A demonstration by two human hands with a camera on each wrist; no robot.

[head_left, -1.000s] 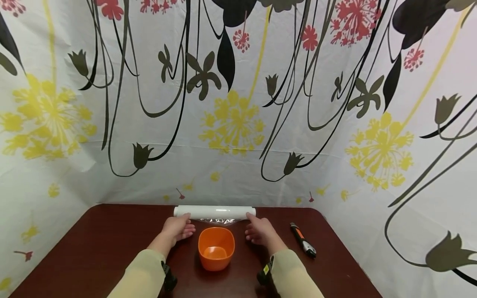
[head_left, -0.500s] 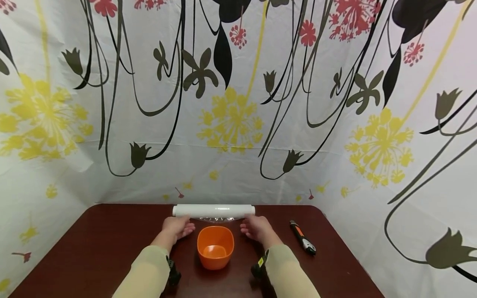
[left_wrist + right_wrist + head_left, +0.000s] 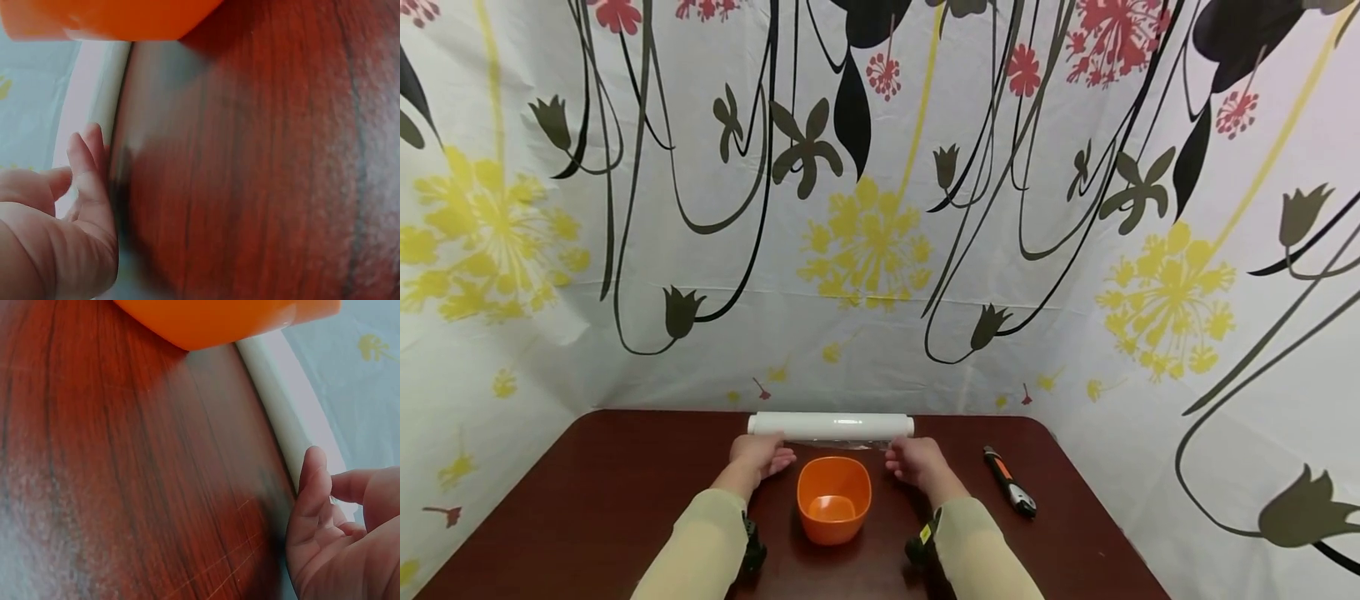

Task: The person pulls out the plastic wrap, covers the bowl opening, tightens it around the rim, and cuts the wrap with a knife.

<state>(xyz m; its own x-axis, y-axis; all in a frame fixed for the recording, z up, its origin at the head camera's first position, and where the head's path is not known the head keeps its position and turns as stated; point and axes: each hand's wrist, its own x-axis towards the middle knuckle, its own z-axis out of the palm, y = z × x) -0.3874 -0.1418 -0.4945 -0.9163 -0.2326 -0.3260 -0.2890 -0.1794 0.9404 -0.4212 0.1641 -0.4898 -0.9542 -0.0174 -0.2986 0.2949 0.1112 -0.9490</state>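
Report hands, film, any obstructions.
Left hand and right hand pinching clear film. White roll lying beyond. Orange bowl on near side, possibly in the way.

The person's left arm (image 3: pixel 696 546), sleeved in pale yellow, enters from seven o'clock and reaches toward one; the right arm (image 3: pixel 985 550), sleeved alike, enters from five and reaches toward eleven. The left hand (image 3: pixel 760 457) aims its fingers roughly at three, the right hand (image 3: pixel 914 460) roughly at nine, well apart. Up close, the left thumb (image 3: pixel 55 181) points to three, the right thumb (image 3: pixel 353 485) to nine, each pinching against the fingers.
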